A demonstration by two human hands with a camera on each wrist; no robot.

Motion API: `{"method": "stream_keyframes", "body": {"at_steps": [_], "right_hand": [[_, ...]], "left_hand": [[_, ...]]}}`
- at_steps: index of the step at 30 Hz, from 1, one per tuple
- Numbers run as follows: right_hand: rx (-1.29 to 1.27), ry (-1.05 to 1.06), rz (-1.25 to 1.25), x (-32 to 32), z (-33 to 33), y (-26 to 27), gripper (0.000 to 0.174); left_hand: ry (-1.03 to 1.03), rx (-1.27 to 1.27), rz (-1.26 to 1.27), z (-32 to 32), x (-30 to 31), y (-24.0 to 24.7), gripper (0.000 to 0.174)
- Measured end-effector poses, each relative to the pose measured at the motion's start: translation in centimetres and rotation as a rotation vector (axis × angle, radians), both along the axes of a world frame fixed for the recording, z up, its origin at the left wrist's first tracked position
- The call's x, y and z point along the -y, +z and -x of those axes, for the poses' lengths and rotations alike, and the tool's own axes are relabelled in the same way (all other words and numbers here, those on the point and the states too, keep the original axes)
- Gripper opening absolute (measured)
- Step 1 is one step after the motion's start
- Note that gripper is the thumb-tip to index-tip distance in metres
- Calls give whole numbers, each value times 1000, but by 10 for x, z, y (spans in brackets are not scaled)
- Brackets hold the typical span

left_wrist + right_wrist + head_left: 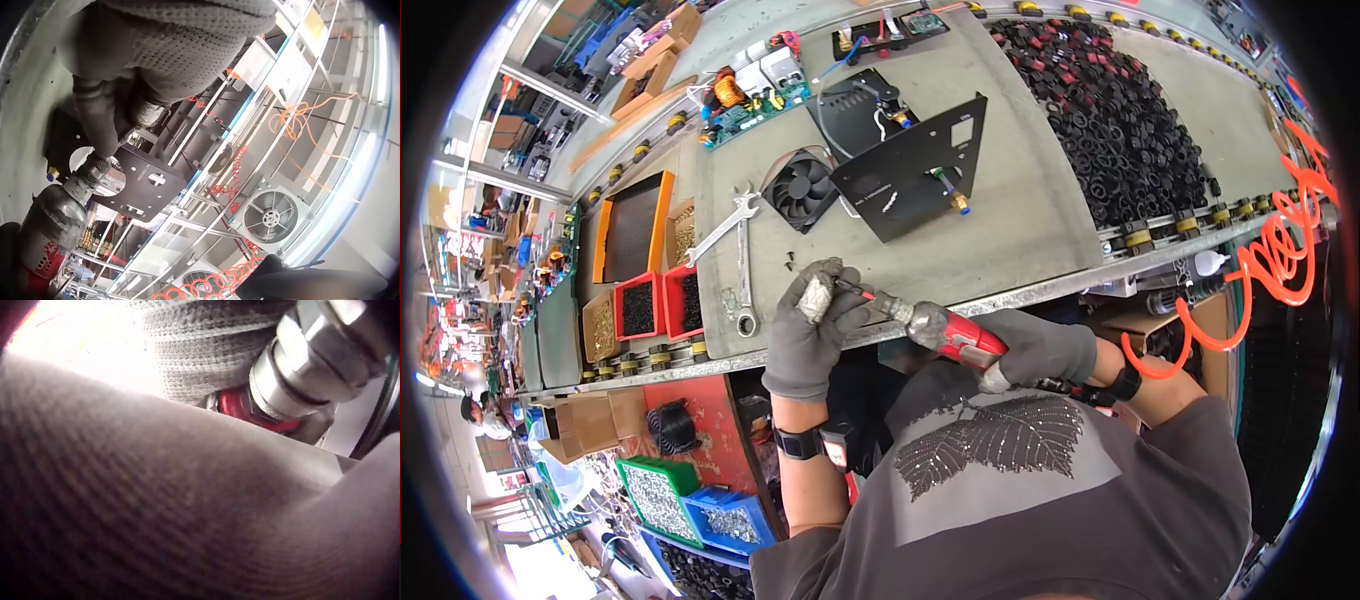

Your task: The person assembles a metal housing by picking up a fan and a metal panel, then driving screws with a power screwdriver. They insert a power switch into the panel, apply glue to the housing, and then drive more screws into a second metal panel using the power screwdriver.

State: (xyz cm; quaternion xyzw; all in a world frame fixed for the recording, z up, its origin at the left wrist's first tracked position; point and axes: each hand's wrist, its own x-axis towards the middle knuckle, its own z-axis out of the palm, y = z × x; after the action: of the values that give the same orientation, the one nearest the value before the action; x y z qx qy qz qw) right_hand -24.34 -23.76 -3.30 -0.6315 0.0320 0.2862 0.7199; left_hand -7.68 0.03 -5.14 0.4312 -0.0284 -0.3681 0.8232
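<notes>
A grey-gloved right hand grips a red and grey power screwdriver, its tip pointing at the left hand. The gloved left hand, fingers curled, is at the tool's tip; a whitish patch or piece shows at its fingers, and whether it is part of the glove I cannot tell. In the left wrist view the tool's chuck touches or nearly touches the left fingers. Beyond the hands a black metal panel with a brass fitting stands tilted, beside a black fan.
Two wrenches and small screws lie left of the fan. Red bins stand farther left, a circuit board at the back. Many black rings are heaped at the right, near an orange coiled hose.
</notes>
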Motion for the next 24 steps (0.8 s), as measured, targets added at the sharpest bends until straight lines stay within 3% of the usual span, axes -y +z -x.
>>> {"method": "stream_keyframes", "body": {"at_steps": [5, 9, 12, 13, 15, 19, 22, 24], "right_hand": [[4, -20, -112, -1, 1, -3, 42], [1, 0, -128, -7, -2, -9, 42], [122, -106, -24, -9, -2, 2, 41], [172, -102, 63, -7, -4, 4, 42], [231, -79, 143, -3, -5, 6, 43], [228, -158, 242, 18, -5, 13, 53], [284, -174, 378, 24, -8, 12, 53], [140, -203, 301, 22, -10, 16, 52]], "left_hand": [[7, 132, -72, 7, 5, 9, 28], [104, 268, -137, 17, 13, 18, 42], [55, 389, -367, 21, 16, 26, 59], [118, 405, -366, 13, 11, 28, 55], [287, 555, -543, -6, -14, 30, 46], [410, 534, -867, -22, -75, 56, 29], [478, 844, -1219, -14, -135, 65, 36], [565, 699, -1323, 1, -163, 100, 44]]}}
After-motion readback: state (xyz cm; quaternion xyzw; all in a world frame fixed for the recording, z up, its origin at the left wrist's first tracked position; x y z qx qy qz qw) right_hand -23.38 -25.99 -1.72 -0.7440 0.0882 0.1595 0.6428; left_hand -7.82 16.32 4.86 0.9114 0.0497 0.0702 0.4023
